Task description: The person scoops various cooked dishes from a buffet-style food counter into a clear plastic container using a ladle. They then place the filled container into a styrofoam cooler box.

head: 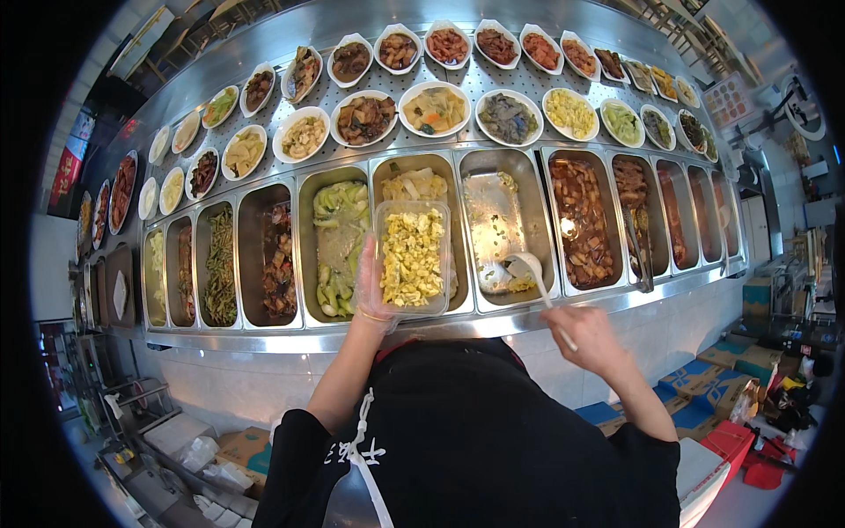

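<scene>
My left hand (373,290), in a clear plastic glove, holds a clear plastic food container (447,257) filled with yellow scrambled egg (412,257). The container is over a steel pan of pale cabbage (416,183). My right hand (584,336) is bare and closed around the handle of a white serving ladle (529,265). The ladle's bowl rests in the near part of a steel pan (485,204), where small scraps of egg and green bits lie on the bottom. A little egg is beside the ladle.
Steel pans on both sides hold leafy greens (340,204), green beans (218,264) and braised meat (581,224); metal tongs (637,251) lie in one at right. Beyond stand rows of white dishes (436,109) with food. Cardboard boxes (713,389) are on the floor at lower right.
</scene>
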Tool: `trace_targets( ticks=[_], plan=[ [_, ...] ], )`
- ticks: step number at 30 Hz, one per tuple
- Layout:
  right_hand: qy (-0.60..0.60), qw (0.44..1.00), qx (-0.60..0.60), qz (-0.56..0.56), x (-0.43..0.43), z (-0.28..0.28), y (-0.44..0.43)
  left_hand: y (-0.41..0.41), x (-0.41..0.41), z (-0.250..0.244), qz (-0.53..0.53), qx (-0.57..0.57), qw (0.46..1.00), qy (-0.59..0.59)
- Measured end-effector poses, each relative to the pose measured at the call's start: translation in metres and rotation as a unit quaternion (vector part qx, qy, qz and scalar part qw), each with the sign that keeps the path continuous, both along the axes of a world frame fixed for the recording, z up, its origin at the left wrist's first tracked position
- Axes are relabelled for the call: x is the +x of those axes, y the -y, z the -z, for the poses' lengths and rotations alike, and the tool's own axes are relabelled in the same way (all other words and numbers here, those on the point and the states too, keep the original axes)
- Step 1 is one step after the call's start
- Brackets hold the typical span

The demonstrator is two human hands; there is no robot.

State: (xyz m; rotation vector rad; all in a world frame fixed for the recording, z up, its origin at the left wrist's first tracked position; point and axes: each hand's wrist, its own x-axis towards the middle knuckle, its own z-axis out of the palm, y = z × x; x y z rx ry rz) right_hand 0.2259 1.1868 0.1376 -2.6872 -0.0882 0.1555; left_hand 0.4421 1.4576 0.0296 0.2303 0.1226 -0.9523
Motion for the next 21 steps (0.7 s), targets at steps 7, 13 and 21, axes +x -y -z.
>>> trace_targets(
  ticks=[7, 13, 21],
  plan=[
    [0.008, 0.996, 0.086, 0.018, -0.006, 0.029, -0.020, 0.003, 0.004, 0.008, -0.002, 0.034, 0.999, 0.003],
    [0.054, 0.995, 0.080, 0.040, 0.005, 0.020, -0.001, -0.005, 0.006, 0.009, 0.001, 0.006, 1.000, 0.009],
    [0.011, 1.000, 0.024, -0.003, -0.011, 0.021, -0.014, -0.004, 0.003, 0.006, -0.008, 0.022, 1.000, 0.004]
  ],
)
